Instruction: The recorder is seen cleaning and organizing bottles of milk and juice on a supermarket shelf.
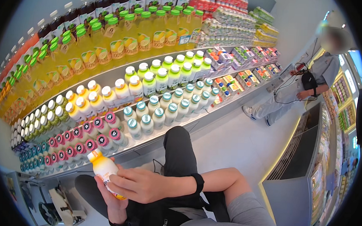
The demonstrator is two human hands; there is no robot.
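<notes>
A white and yellow plastic drink bottle (pixel 103 167) is tilted in front of me, its yellow-and-white cap pointing up and to the left. My left hand (pixel 113 198) supports it from below, the fingers partly hidden behind it. Across its near side lie the fingers of my right hand (pixel 143 184), covering part of the label. Beyond the hands, white bottles with pink and black caps (pixel 90 145) stand in rows on the lower shelf. To their right are white bottles with teal caps (pixel 152 115). Similar white and yellow bottles (pixel 96 100) stand on the tier above.
Large juice bottles with green caps (pixel 130 35) fill an upper tier, with stacked drink packs (pixel 230 28) to their right. A person (pixel 309 76) holding a dark object with cables stands in the aisle. A grey display case (pixel 289 199) stands at right; a folded cart (pixel 63 206) sits lower left.
</notes>
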